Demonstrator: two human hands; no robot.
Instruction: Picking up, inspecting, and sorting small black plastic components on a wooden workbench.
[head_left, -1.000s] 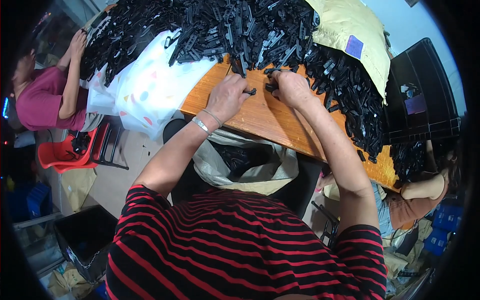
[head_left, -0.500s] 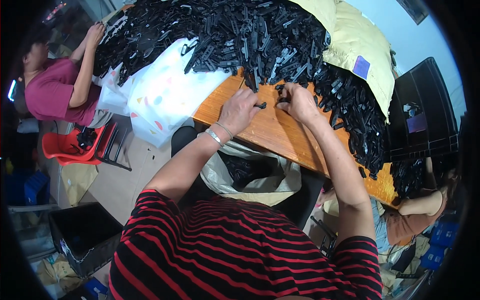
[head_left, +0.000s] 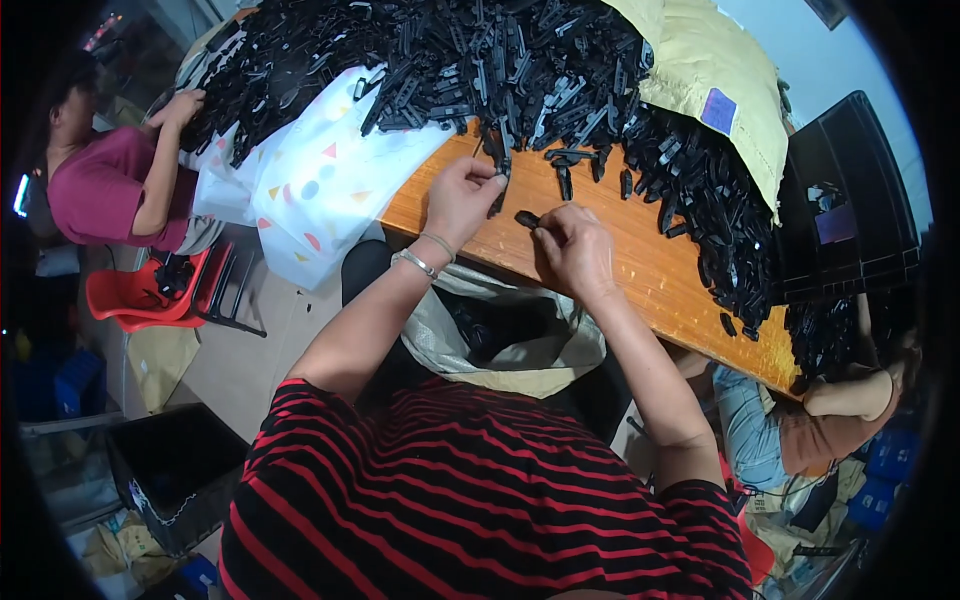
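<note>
My left hand [head_left: 460, 205] is closed, its thumb and fingers pinching a slim black plastic part [head_left: 497, 200] just above the wooden tabletop [head_left: 640, 265]. A short way to the right, my right hand [head_left: 580, 252] grips a smaller black plastic piece [head_left: 527, 218] between thumb and fingers. Beyond both hands rises a large heap of long black plastic parts [head_left: 520, 70]. A few loose black parts [head_left: 566, 180] lie on the wood between the heap and my right hand.
An open white woven sack [head_left: 580, 360] with dark contents hangs below the table edge. Patterned white plastic sheeting [head_left: 310, 180] lies left, a yellowish sack [head_left: 710, 75] at the far right. One person [head_left: 120, 180] works at left, another [head_left: 840, 420] at right. A black crate [head_left: 180, 470] stands on the floor.
My right hand has drawn back from the heap's edge toward me and to the left with the piece. My left hand has shifted slightly away and left, and its part now stands more upright.
</note>
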